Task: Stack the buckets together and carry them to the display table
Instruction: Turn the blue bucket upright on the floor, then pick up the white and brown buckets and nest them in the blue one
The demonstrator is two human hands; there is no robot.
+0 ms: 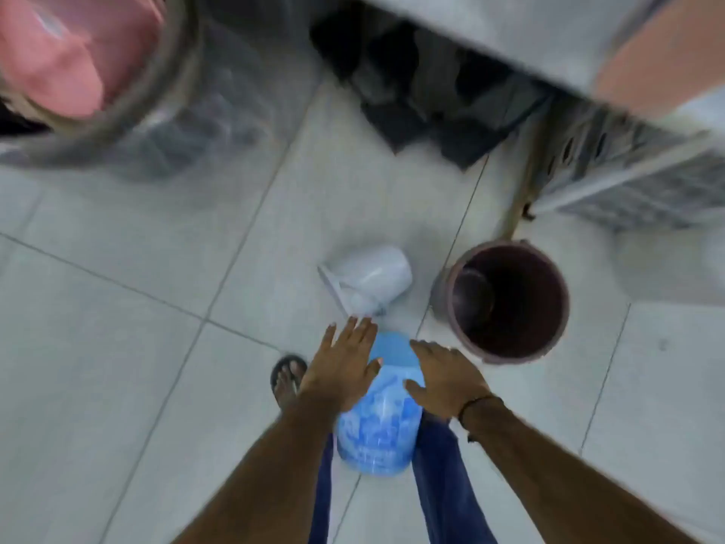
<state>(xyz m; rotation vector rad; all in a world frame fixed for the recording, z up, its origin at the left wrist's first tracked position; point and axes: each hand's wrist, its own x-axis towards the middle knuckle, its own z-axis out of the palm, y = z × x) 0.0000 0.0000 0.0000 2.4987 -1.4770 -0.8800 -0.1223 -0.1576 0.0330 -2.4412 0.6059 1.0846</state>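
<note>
Reaching: left hand [345, 367] and right hand [443, 380] spread flat, flanking the blue bucket [378, 406]; contact unclear.
Blue bucket: between both hands, lying tipped, long axis running away from the person.
White bucket [367, 278]: on its side, just beyond left fingertips.
Dark bucket [508, 304]: upright, beyond-right of right hand.
Floor [137, 347]: pale tiles, roomy.

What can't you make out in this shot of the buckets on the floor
Head view only:
- Blue bucket: its mouth is hidden by the left hand, the right hand and its own body; whether either hand has a grip on it is unclear.
- White bucket: on its side, its details lost to motion blur.
- Brown bucket: the bottom is lost in shadow.
- Pink container: cut off by the top-left edge.
</note>
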